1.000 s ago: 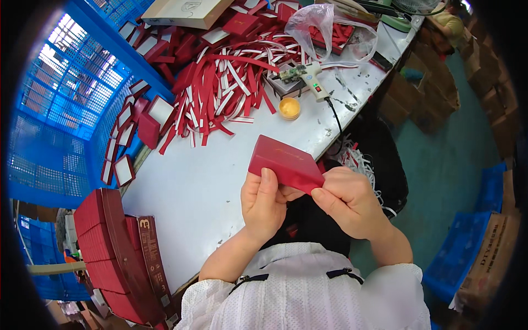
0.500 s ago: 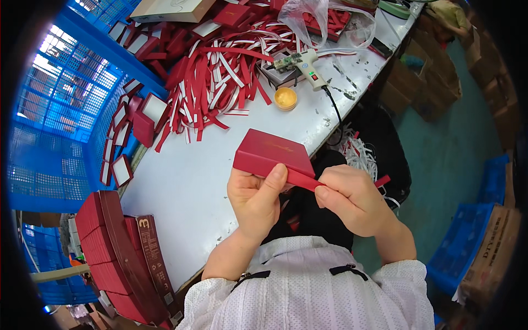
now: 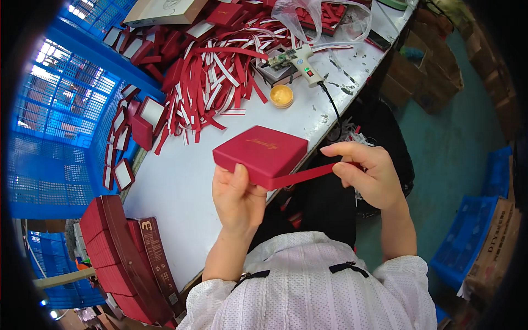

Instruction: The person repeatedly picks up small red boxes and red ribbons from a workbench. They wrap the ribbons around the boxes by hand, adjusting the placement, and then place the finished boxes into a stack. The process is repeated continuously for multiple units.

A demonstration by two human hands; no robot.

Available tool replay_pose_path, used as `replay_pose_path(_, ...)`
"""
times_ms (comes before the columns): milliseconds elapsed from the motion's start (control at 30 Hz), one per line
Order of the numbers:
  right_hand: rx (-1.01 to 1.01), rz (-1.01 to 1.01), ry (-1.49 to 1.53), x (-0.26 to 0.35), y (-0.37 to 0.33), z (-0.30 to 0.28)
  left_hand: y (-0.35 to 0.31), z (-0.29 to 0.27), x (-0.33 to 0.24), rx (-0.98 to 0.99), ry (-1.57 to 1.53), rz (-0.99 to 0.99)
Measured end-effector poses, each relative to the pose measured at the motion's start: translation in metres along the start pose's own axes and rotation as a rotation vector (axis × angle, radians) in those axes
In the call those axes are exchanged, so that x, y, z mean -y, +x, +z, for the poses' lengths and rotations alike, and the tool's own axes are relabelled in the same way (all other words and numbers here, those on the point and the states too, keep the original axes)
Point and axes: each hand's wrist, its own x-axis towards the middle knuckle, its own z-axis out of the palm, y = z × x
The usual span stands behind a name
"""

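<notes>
Above the table's near edge, my left hand (image 3: 237,201) grips a flat red box (image 3: 261,149) with gold lettering on its lid, the thumb pressed on its near side. A narrow red strip (image 3: 305,175) runs along that side and stretches out to the right, free of the box past the corner. My right hand (image 3: 369,175) pinches the strip between thumb and fingers, off to the right of the box. Beyond the box lie a heap of red strips with white backing (image 3: 212,91), a small round tub of yellow paste (image 3: 281,96) and a white glue gun (image 3: 304,65).
Red boxes (image 3: 142,132) lie along a blue plastic crate (image 3: 63,113) at the left. Stacked red boxes (image 3: 107,247) stand at the near left. A black cord (image 3: 331,99) hangs over the table edge. Cardboard cartons (image 3: 434,77) stand on the floor at the right.
My right hand has moved right and up, drawing the strip away from the box's corner. My left hand and the box have shifted slightly left.
</notes>
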Motion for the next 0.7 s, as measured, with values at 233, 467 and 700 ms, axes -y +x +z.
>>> replay_pose_path(233, -0.029, -0.113, 0.096, -0.005, 0.007, 0.010, -0.009, -0.009, -0.004, -0.131, -0.537, -0.182)
replay_pose_path(467, 0.023, -0.083, 0.164, -0.003, 0.003, 0.011, -0.009, -0.015, 0.001, -0.020, -0.562, -0.248)
replay_pose_path(700, -0.177, -0.162, 0.106, -0.003, -0.003, 0.031, 0.009, -0.006, 0.026, 0.053, 0.087, -0.059)
